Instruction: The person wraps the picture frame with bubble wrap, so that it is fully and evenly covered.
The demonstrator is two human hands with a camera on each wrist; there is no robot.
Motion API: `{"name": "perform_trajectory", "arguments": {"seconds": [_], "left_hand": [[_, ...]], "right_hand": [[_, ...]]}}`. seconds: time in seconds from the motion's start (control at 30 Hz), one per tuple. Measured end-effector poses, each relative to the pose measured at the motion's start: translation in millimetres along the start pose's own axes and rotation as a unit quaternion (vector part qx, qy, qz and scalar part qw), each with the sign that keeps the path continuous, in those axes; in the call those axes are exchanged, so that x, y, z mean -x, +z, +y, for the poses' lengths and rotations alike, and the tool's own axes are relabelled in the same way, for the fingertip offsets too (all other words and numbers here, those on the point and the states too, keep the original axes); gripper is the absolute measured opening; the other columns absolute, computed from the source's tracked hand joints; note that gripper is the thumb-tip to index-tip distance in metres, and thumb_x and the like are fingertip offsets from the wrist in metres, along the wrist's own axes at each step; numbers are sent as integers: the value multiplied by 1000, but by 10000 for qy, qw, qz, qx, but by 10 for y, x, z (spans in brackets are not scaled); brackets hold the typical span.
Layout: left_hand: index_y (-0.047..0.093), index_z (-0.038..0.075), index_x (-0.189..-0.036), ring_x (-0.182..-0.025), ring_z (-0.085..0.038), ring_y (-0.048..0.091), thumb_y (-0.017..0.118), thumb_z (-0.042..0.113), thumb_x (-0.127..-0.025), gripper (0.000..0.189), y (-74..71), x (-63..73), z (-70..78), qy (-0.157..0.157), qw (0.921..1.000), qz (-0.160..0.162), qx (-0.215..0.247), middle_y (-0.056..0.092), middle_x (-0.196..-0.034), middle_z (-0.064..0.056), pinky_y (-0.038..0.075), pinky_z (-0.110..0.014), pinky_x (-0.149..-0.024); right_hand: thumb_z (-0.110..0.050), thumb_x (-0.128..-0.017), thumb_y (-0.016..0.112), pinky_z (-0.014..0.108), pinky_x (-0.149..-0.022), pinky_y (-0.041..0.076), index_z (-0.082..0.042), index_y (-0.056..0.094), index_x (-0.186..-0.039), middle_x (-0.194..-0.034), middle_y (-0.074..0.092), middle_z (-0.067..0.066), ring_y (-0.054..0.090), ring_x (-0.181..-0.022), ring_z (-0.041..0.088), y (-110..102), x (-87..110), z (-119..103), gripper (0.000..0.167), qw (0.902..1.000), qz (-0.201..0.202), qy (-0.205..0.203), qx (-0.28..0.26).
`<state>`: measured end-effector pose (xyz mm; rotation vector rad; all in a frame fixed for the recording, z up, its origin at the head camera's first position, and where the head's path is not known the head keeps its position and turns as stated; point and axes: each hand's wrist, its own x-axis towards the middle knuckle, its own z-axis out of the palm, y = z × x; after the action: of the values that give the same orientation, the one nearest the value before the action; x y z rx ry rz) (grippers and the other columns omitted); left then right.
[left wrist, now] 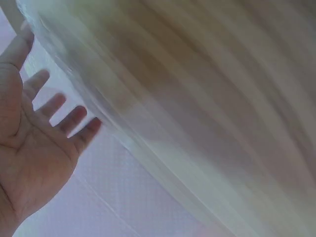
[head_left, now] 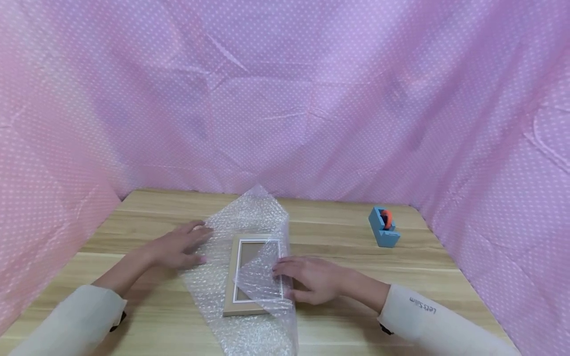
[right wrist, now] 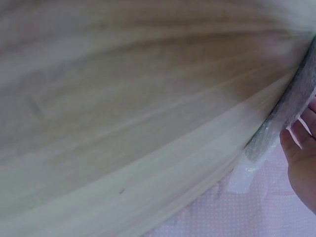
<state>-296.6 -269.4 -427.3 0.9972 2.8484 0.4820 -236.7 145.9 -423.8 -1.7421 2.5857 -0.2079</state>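
Note:
A picture frame (head_left: 229, 291) with a light wood border and a white inner line lies on a sheet of bubble wrap (head_left: 254, 212). The sheet's right side is folded over, and its pointed flap (head_left: 258, 277) covers part of the frame. On the fold at the frame's right edge, my right hand (head_left: 313, 279) rests with its fingers extended over the wrap. My left hand (head_left: 180, 247) is at the sheet's left edge, fingers spread and loosely bent. In the left wrist view, the left hand's palm and separated fingers show nothing held.
A blue tape dispenser (head_left: 384, 232) with an orange roll stands at the right rear of the wooden table (head_left: 338, 227). Pink dotted cloth (head_left: 285, 99) hangs behind the table and along both sides.

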Motion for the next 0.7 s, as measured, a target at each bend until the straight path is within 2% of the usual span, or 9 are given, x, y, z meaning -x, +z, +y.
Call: {"name": "perform_trajectory", "arguments": {"seconds": [0.1,0.2,0.3,0.4,0.47,0.53,0.63,0.7], "left_hand": [[42,1,-153,-132,-59,42,70,50,-94,82,-28,106,-105,-301,9991,267,-154,42,-150,-34,37,-77,-100],[45,-8,-147,-119,-59,52,71,49,-94,82,-35,197,-217,-574,9970,449,-276,54,-133,-37,45,-72,-94],[45,-18,-140,-108,-53,61,70,44,-96,81,-77,262,-295,-883,9953,373,150,63,-116,-35,50,-66,-90],[48,-20,-134,-101,-42,66,68,40,-98,73,-126,314,-345,-1260,9880,161,880,68,-108,-25,55,-57,-86],[56,-16,-125,-90,-32,65,66,37,-100,59,-136,335,-367,-1471,9761,-9,1600,67,-98,-17,57,-45,-77],[59,-10,-111,-80,-22,59,65,33,-101,44,-126,338,-368,-1572,9588,-118,2364,62,-89,-9,53,-34,-68],[54,-5,-106,-77,-16,56,63,24,-103,31,-128,314,-308,-1620,9171,-145,3641,55,-89,-6,54,-28,-68],[49,-6,-113,-85,-18,62,63,20,-103,32,-152,279,-223,-1635,8912,-48,4230,56,-99,-10,59,-32,-76]], "right_hand": [[-40,-105,52,40,-119,35,-8,57,-141,-151,53,10,45,-143,28,-11,-10,2,48,10000,15,30,38],[-43,-105,53,38,-116,40,-11,62,-139,-147,54,8,48,-138,25,-4,-13,7,48,9996,62,35,278],[-45,-105,53,34,-111,44,-13,65,-138,-139,58,6,52,-130,21,-1,-7,15,47,9988,121,67,460],[-45,-105,54,33,-110,45,-14,66,-136,-132,62,4,55,-125,18,-8,1,12,46,9985,161,35,518],[-45,-105,54,34,-110,45,-13,67,-136,-131,64,5,56,-125,19,-4,9,18,46,9982,206,-11,569],[-45,-105,55,34,-111,44,-13,67,-135,-130,65,4,57,-125,19,-1,17,19,46,9980,263,-28,579],[-46,-104,56,34,-113,43,-13,66,-134,-130,66,3,57,-127,19,9,23,25,45,9980,342,-19,525],[-46,-104,56,34,-114,42,-12,66,-132,-130,66,3,57,-127,19,8,25,23,45,9980,380,-20,498]]}}
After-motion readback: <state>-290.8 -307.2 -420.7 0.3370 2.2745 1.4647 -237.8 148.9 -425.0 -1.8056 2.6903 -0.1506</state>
